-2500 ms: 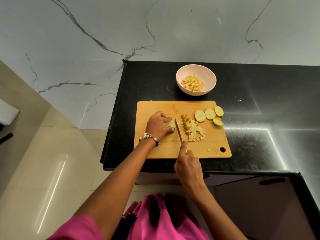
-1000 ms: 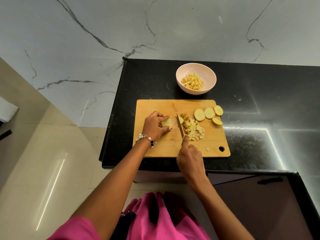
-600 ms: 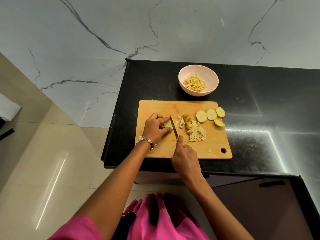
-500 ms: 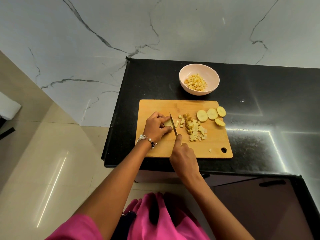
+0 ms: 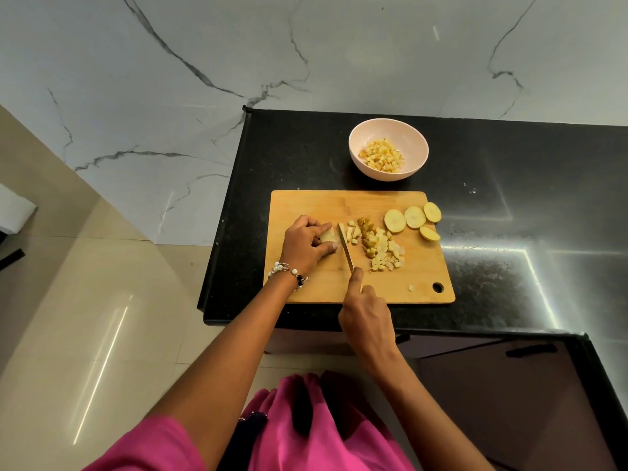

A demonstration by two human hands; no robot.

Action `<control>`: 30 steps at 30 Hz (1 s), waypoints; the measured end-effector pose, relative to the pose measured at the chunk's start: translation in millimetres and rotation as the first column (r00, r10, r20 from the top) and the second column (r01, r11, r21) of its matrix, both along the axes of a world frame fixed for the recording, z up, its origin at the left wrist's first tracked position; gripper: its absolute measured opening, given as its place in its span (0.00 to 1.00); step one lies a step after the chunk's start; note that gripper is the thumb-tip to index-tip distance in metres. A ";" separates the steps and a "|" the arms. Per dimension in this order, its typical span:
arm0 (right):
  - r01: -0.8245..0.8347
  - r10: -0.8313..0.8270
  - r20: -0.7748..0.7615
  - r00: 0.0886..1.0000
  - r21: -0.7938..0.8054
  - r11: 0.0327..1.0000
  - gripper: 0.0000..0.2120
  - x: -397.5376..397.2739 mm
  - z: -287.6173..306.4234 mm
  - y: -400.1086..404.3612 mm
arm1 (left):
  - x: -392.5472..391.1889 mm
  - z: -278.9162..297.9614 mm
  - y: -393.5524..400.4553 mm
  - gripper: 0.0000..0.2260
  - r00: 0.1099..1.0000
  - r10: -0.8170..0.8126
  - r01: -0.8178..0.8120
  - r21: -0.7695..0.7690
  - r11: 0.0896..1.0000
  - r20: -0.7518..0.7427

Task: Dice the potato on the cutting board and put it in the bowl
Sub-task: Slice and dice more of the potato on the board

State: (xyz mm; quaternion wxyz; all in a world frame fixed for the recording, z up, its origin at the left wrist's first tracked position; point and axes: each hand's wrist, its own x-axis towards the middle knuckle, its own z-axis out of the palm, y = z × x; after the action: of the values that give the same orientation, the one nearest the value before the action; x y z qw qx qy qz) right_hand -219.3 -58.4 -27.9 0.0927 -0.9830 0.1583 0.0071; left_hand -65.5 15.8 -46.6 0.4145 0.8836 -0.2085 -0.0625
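Head view: the left hand [image 5: 307, 244] pinched the potato piece [image 5: 328, 236] on the cutting board [image 5: 306, 205]; the right hand [image 5: 367, 314] gripped the knife [image 5: 346, 248]. Cutting well probably meant tucked fingertips, even slices, dice afterwards to the bowl [image 5: 388, 129].

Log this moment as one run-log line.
phase: dicing | left hand: holds potato piece | right hand: knife on cutting board | bowl: part-filled
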 end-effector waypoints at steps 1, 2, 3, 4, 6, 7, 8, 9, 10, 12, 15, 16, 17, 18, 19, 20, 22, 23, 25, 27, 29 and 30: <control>0.004 -0.004 0.021 1.000 0.008 1.000 0.27 2.6 1.4 -2.6 | -0.7 0.5 0.2 0.23 1.000 -0.002 0.002 0.002 1.000 0.001; 0.013 -0.013 0.032 0.999 0.011 1.000 0.27 4.8 2.1 -5.4 | -1.1 0.6 0.8 0.23 1.000 -0.003 0.003 0.001 1.000 0.001; 0.026 -0.027 0.033 0.999 0.017 1.000 0.27 5.9 3.1 -8.0 | -1.3 0.2 1.2 0.23 1.000 -0.006 0.006 -0.004 1.000 -0.001; 0.044 -0.045 0.019 0.999 0.029 0.999 0.27 6.4 4.2 -10.8 | -1.2 -0.3 1.8 0.23 1.000 -0.007 0.007 -0.012 1.000 -0.006; 0.078 -0.078 -0.005 0.997 0.059 0.995 0.27 7.6 5.8 -15.9 | -1.0 -0.8 3.2 0.23 1.000 -0.011 0.011 -0.021 1.000 -0.006; 0.086 -0.086 -0.003 0.996 0.075 0.993 0.27 7.8 5.4 -17.2 | -0.9 -1.0 3.5 0.23 1.000 -0.013 0.013 -0.021 1.000 -0.003; 0.088 -0.089 0.004 0.996 0.098 0.991 0.27 8.9 6.2 -16.7 | -0.6 -0.9 4.6 0.23 1.000 -0.013 0.013 -0.022 1.000 0.001; 0.085 -0.087 0.011 0.996 0.121 0.989 0.28 10.4 7.1 -14.9 | -0.4 -0.3 5.4 0.23 1.000 -0.011 0.011 -0.022 1.000 0.004; 0.076 -0.079 0.016 0.997 0.134 0.988 0.28 12.3 8.0 -12.4 | -0.2 0.1 6.1 0.22 1.000 -0.011 0.011 -0.020 1.000 0.007; 0.052 -0.056 0.019 0.998 0.151 0.987 0.27 15.7 10.1 -7.5 | -0.2 0.3 6.5 0.22 1.000 -0.011 0.011 -0.014 1.000 0.012; 0.027 -0.028 0.005 1.000 0.162 0.986 0.27 19.0 11.1 -2.6 | -0.4 0.9 5.9 0.21 1.000 0.003 -0.003 -0.012 1.000 0.012; 0.024 -0.024 -0.003 1.000 0.161 0.987 0.27 19.7 11.1 -2.0 | -0.4 1.0 5.5 0.21 1.000 0.007 -0.006 -0.012 1.000 0.010; 0.024 -0.023 -0.007 1.000 0.160 0.987 0.27 20.1 11.1 -1.6 | -0.2 1.0 5.2 0.21 1.000 0.008 -0.008 -0.012 1.000 0.009; 0.024 -0.023 -0.012 1.000 0.160 0.987 0.27 20.3 11.1 -1.2 | 0.0 0.9 5.1 0.21 1.000 0.008 -0.008 -0.009 1.000 0.009; 0.023 -0.021 -0.014 1.000 0.155 0.988 0.27 20.0 11.0 -1.0 | 0.3 0.6 5.0 0.21 1.000 0.008 -0.007 -0.008 1.000 0.009; 0.018 -0.016 -0.012 1.000 0.142 0.990 0.27 20.1 10.8 -0.5 | 0.5 0.2 4.8 0.21 1.000 0.008 -0.008 -0.007 1.000 0.007; -0.004 0.004 -0.001 1.000 0.107 0.994 0.27 22.4 10.5 1.3 | 1.1 -0.6 4.6 0.20 1.000 0.011 -0.011 -0.010 1.000 0.001; -0.019 0.018 0.010 1.000 0.087 0.996 0.27 25.2 10.0 2.2 | 1.6 -0.9 4.4 0.20 1.000 0.010 -0.010 -0.010 1.000 -0.001; -0.046 0.044 0.034 0.998 0.057 0.997 0.27 31.5 8.1 3.7 | 2.2 -1.1 3.9 0.20 1.000 0.004 -0.004 -0.013 1.000 -0.001; -0.048 0.046 0.034 0.998 0.065 0.997 0.27 36.3 8.5 5.4 | 2.5 -0.6 3.7 0.19 1.000 0.008 -0.008 -0.014 1.000 0.003; -0.039 0.039 -0.007 0.999 0.045 0.998 0.27 30.6 9.8 7.5 | 2.0 -2.6 2.6 0.19 1.000 0.017 -0.017 -0.017 1.000 0.006; -0.032 0.032 -0.025 0.999 0.007 0.999 0.28 25.3 8.6 9.3 | 1.1 -3.0 2.4 0.19 1.000 0.021 -0.021 -0.016 1.000 0.008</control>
State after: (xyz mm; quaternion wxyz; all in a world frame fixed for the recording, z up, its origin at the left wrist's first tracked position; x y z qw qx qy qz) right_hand -194.0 -49.1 -19.2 0.0938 -0.9850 0.1435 0.0217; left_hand -64.4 18.2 -49.6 0.4214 0.8827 -0.2013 -0.0528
